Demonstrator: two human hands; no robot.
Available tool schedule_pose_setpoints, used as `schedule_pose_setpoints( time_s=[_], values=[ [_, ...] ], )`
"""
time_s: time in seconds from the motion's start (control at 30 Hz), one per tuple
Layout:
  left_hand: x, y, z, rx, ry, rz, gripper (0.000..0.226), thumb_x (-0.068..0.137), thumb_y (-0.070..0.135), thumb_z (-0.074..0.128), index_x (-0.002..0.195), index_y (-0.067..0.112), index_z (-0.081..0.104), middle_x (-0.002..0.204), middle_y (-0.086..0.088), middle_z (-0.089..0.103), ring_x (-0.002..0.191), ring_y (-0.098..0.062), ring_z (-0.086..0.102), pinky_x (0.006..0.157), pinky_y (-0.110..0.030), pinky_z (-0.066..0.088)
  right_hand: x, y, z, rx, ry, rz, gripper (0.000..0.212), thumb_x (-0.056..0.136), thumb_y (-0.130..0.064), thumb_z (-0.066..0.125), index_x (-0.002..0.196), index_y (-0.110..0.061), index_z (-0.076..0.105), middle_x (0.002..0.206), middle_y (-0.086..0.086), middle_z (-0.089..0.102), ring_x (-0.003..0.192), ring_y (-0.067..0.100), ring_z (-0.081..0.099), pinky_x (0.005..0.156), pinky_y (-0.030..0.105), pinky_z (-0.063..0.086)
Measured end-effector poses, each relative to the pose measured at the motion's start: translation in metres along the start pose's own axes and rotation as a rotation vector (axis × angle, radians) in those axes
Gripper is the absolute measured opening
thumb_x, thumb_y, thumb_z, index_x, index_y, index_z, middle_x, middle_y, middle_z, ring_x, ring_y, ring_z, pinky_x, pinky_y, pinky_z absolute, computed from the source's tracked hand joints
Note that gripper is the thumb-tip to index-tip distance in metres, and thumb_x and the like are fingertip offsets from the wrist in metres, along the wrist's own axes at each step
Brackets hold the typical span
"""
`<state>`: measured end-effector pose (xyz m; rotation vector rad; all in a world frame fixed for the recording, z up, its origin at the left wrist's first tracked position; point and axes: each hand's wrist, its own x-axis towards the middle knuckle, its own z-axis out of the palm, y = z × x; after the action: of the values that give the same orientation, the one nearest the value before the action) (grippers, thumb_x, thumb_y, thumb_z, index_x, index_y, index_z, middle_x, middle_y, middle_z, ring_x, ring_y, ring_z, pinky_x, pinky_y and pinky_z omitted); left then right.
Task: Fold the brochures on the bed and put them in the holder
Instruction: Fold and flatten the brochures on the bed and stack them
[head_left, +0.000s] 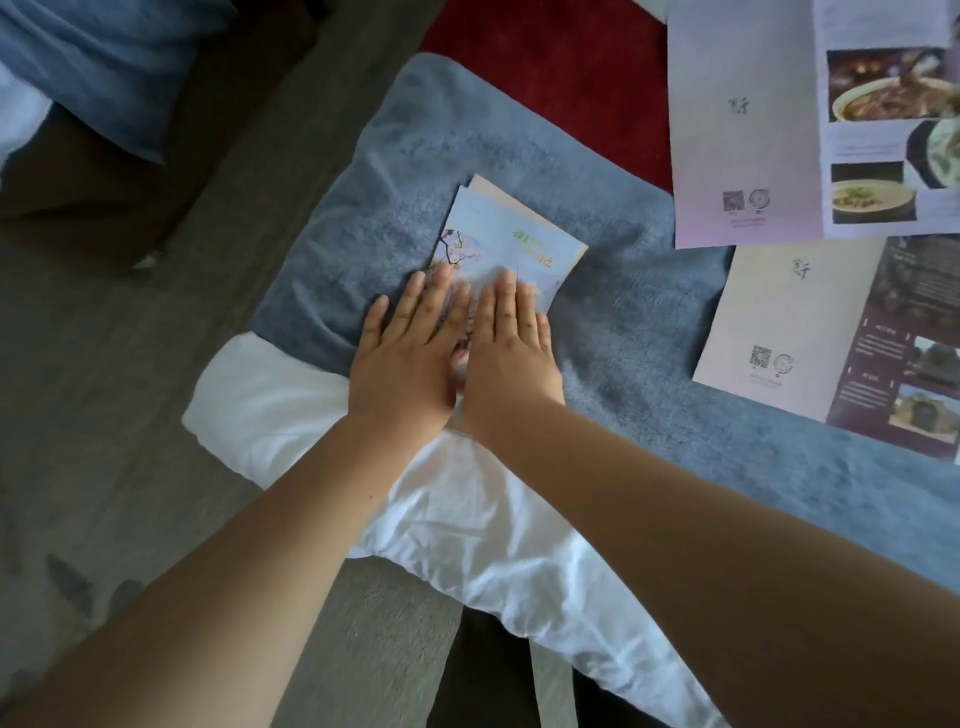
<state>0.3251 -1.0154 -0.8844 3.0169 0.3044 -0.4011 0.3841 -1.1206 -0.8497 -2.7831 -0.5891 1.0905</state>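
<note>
I have my left hand (408, 358) and right hand (511, 353) flat, fingers straight, pressing the folded brochure (511, 244) onto the bed (649, 332).

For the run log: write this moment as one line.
step: pressing fold flat | left hand: flat on folded brochure | right hand: flat on it | unfolded, at right: food brochure, dark brochure

Bare right to the frame edge: both forearms (291, 525), entering from 7 and 4 o'clock. Bare as well: left hand (405, 358) and right hand (511, 364), near centre. At 6 o'clock, seemingly dark trousers (483, 675), only partly seen.
</note>
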Motion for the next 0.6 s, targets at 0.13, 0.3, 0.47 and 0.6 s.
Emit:
schedule_pose_setpoints(
  time_s=[0.13,0.3,0.47,0.6],
  values=[
    [-0.001,0.001,-0.007,0.015,-0.042,-0.003,0.064,0.107,0.041,0.036,0.163,0.029,0.008,0.172,0.005,0.001,0.158,-0.017,0.004,0.126,-0.044,0.005,-0.001,-0.001,-0.006,0.013,-0.021,0.003,0.069,0.11,-0.034,0.023,0.156,-0.008,-0.021,0.163,0.008,-0.031,0.151,0.024,-0.027,0.125,0.039,-0.01],
    [-0.002,0.022,-0.034,0.073,-0.076,-0.015,0.066,0.102,0.035,0.027,0.162,0.009,0.02,0.17,-0.015,0.013,0.157,-0.033,0.015,0.128,-0.046,0.002,-0.019,0.021,-0.017,0.14,0.021,-0.127,0.084,0.1,-0.029,0.045,0.161,-0.012,-0.01,0.168,0.002,-0.02,0.154,0.017,-0.02,0.126,0.036,-0.006],
    [0.006,0.072,-0.057,0.06,-0.069,-0.002,0.068,0.103,0.041,0.033,0.16,0.007,0.025,0.163,-0.022,0.028,0.148,-0.043,0.03,0.126,-0.051,0.01,-0.032,0.078,-0.03,0.226,0.175,-0.227,0.078,0.097,-0.028,0.045,0.162,-0.011,0.006,0.17,0.004,-0.005,0.156,0.017,-0.01,0.125,0.033,-0.009],
    [0.024,0.13,-0.054,0.055,-0.078,0.145,0.065,0.107,0.043,0.03,0.164,0.017,0.012,0.169,-0.017,0.011,0.154,-0.038,0.017,0.127,-0.05,0.012,-0.038,0.161,-0.036,0.069,0.271,-0.195,0.078,0.103,-0.039,0.045,0.162,-0.012,0.002,0.17,0.004,-0.011,0.155,0.018,-0.014,0.123,0.033,-0.011]
  ],
)
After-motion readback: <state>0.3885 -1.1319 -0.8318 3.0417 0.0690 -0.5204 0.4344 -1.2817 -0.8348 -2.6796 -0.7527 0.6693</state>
